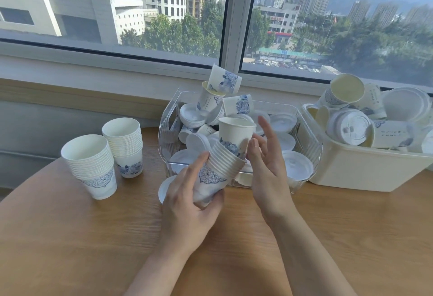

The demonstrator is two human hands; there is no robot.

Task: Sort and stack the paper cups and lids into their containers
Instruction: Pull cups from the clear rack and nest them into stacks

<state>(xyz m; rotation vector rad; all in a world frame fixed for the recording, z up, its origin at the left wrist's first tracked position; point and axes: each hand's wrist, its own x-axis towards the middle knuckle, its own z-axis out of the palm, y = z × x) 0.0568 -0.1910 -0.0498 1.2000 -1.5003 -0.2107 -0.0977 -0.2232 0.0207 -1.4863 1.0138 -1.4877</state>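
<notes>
While two finished cup stacks [103, 160] stand at nine o'clock, the left hand [187, 199] clamps a nested stack [220, 169], the right hand [267, 162] spread open beside it, and both bins at one o'clock look mostly unsorted.

A nested stack of paper cups [216, 174] (white, blue floral print) tilts toward one o'clock at centre, its top cup [236, 133] only partly seated. Two upright stacks [92, 165] [125, 146] stand at nine o'clock. Loose cups and lids fill the clear bin [164, 136] and the cream bin [365, 174] at two o'clock.
</notes>
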